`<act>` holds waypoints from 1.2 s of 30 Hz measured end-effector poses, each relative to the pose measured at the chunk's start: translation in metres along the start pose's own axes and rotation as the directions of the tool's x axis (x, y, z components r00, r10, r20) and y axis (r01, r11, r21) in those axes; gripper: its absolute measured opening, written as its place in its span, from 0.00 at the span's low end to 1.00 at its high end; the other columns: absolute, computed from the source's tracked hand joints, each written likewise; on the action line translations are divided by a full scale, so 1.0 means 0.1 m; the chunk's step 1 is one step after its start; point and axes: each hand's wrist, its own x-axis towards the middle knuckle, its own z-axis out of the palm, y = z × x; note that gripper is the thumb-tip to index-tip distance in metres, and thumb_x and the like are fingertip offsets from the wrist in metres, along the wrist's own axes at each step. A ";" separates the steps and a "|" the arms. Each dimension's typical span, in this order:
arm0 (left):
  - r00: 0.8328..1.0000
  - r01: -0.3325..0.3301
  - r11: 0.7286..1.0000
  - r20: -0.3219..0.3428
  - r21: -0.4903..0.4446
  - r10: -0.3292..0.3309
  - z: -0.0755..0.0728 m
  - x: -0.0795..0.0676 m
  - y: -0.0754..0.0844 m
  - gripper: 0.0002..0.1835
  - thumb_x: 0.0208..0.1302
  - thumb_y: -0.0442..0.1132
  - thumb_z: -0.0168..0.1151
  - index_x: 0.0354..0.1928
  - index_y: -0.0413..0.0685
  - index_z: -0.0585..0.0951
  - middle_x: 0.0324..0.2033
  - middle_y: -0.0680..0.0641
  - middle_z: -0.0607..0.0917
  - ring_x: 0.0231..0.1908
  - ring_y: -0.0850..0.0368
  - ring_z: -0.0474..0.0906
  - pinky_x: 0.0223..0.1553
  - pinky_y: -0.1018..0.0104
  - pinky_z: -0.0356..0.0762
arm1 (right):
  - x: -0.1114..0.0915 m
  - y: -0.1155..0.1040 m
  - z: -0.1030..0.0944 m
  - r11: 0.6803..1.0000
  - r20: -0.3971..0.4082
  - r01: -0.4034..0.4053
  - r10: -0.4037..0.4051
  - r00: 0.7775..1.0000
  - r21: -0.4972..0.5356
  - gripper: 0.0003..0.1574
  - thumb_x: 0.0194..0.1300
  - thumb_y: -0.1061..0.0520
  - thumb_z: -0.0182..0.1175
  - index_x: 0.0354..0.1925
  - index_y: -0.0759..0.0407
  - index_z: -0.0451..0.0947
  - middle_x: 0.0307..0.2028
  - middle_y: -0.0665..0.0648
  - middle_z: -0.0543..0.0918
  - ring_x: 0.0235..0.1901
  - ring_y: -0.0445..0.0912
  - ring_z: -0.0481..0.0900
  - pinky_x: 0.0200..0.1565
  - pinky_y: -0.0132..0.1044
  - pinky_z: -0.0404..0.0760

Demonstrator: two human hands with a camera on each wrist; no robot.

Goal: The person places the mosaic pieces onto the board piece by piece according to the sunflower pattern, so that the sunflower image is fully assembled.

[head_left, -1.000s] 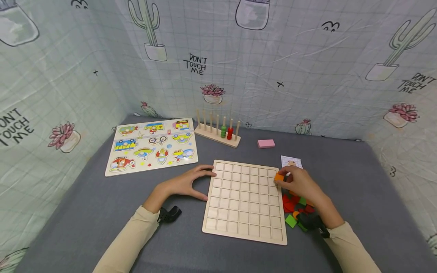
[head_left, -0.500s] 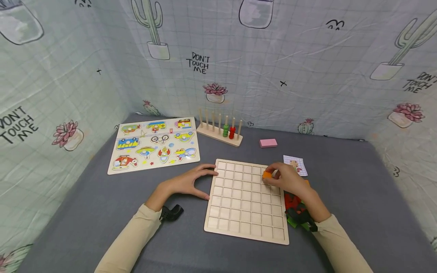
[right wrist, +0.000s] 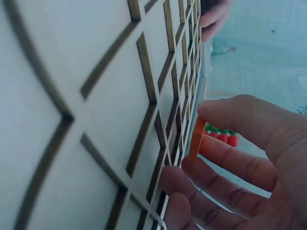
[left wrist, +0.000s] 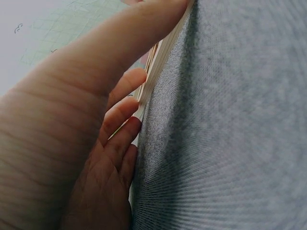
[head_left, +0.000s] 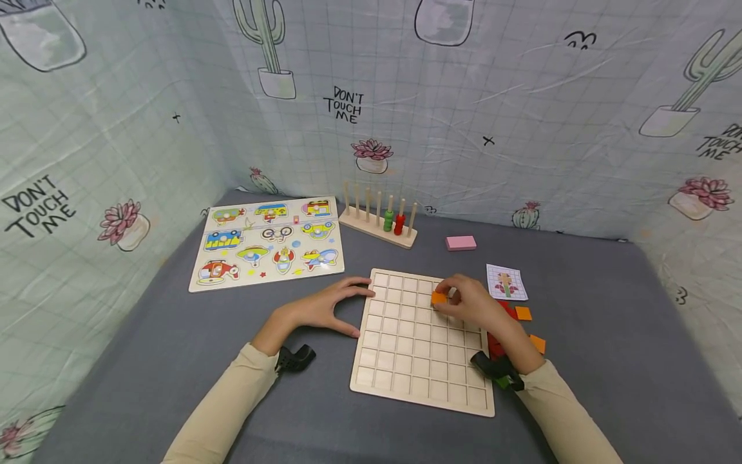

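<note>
My right hand [head_left: 468, 300] pinches an orange square tile [head_left: 438, 298] between thumb and fingers over the upper part of a wooden grid board [head_left: 400, 348]. In the right wrist view the tile [right wrist: 196, 138] stands on edge near the grid ridges; whether it touches them I cannot tell. My left hand [head_left: 321, 309] touches the board's left edge with its thumb and fingertips, the fingers spread and mostly straight. Red tiles [head_left: 496, 345] and orange tiles [head_left: 523, 313] lie right of the board, partly hidden under my right forearm. A pattern card [head_left: 507, 282] lies beyond them.
A vehicle peg puzzle [head_left: 269, 248] lies at the back left. Beside it stands a wooden peg rack [head_left: 377, 227] with green and red beads. A pink block [head_left: 460, 243] sits behind the board. Printed cloth walls enclose the grey table [head_left: 278, 419].
My right hand has moved left with the orange tile, from the board's right edge to over its upper cells. More of the card and the tiles shows. My left hand stays at the board's edge.
</note>
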 end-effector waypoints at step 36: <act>0.999 -0.028 1.000 -0.018 0.003 0.028 0.00 0.01 0.03 0.41 0.54 0.47 0.75 0.69 0.49 0.69 0.73 0.44 0.57 0.72 0.43 0.53 0.67 0.42 0.55 | 0.14 -0.04 0.08 0.998 0.077 0.051 -0.048 0.996 -0.034 0.15 0.59 0.61 0.70 0.44 0.64 0.81 0.36 0.57 0.77 0.30 0.46 0.71 0.33 0.34 0.72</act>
